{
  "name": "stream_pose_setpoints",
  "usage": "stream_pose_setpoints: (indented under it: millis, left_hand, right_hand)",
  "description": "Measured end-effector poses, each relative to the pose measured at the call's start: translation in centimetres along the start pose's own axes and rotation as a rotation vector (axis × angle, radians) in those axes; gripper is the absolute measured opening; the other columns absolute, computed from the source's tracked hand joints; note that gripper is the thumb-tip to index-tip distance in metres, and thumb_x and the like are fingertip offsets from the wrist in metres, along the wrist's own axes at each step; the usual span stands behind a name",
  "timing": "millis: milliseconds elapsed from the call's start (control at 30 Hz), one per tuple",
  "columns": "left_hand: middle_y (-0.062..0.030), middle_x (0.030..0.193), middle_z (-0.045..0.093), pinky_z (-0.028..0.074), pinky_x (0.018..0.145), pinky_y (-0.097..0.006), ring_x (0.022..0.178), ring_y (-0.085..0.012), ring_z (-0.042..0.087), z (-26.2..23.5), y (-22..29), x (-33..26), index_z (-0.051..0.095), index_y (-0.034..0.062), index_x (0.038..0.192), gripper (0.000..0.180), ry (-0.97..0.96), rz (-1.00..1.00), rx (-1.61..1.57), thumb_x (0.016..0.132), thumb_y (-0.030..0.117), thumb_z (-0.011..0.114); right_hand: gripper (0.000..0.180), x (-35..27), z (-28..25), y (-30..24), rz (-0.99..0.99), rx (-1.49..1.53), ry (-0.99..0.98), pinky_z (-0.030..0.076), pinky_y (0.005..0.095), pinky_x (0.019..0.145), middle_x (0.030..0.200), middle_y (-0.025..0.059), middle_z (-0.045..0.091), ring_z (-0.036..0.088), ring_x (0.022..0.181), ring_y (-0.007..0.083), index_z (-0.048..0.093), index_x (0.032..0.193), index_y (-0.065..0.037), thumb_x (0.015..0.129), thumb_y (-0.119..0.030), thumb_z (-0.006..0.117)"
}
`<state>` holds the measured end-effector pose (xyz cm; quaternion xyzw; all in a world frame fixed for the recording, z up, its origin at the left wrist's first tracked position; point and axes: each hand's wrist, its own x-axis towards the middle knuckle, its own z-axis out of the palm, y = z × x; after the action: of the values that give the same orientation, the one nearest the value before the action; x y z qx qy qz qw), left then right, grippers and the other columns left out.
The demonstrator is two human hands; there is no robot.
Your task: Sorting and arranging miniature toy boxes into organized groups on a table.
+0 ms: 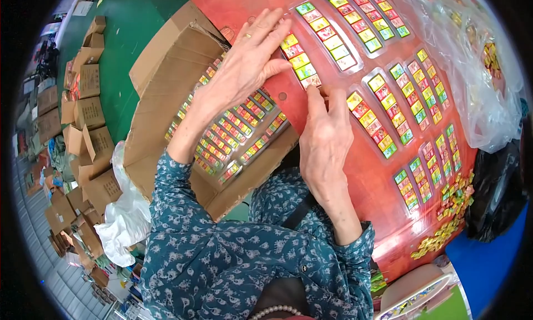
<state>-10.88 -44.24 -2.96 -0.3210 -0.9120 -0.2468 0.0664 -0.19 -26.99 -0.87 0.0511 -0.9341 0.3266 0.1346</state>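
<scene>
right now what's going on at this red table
A person in a blue patterned top works on a clear plastic tray of small coloured packets on the red table. The left hand lies flat on it; the right hand presses a fingertip at its near end. More filled trays lie around, and a cardboard box holds stacked ones.

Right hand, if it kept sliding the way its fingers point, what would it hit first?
The right hand points up the red table at the clear tray strip under the left hand; its fingertips appear to touch that strip's near end already.
</scene>
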Motion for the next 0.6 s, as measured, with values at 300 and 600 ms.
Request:
stream_pose_setpoints:
  millis: [300,600]
  left_hand:
    - [-0.0163,0.164,0.020,0.019,0.119,-0.061,0.151,-0.0363,0.017,0.3,0.3,-0.1,0.027,0.0050,0.155,0.084,-0.119,0.024,0.144,0.091,0.046,0.061]
    - [-0.0106,0.166,0.017,0.015,0.118,-0.065,0.153,-0.0318,0.014,0.4,2.4,-0.9,0.022,0.0086,0.158,0.094,-0.167,0.053,0.159,0.087,0.066,0.046]
  right_hand:
    - [0.046,-0.4,0.5,0.1,-0.116,-0.156,0.004,0.053,0.0337,0.066,0.109,0.0175,0.055,0.057,0.085,0.0285,0.060,0.116,0.012,0.072,0.004,0.065]
    - [0.044,-0.6,0.8,0.4,-0.147,-0.222,0.016,0.053,0.0305,0.062,0.110,0.0159,0.056,0.055,0.081,0.0244,0.061,0.115,0.012,0.073,0.000,0.066]
